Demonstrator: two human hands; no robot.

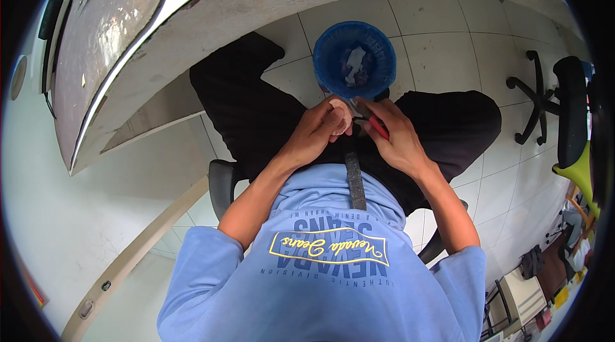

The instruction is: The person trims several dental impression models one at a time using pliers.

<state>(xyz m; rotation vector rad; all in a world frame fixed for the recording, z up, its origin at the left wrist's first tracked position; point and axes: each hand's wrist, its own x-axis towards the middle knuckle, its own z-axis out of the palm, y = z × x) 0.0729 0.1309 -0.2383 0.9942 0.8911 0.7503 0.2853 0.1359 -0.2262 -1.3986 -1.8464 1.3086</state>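
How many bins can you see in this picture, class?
1. A blue bin stands on the tiled floor between the person's knees, just beyond the left hand and right hand. Others may be hidden under the desk.

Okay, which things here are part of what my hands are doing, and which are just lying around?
In use:
- left hand holding a pale round piece
- right hand holding a red-handled tool
- blue bin on the floor right below the hands

Lying about:
- desk on the left
- black office chair on the right
- clutter at the lower right
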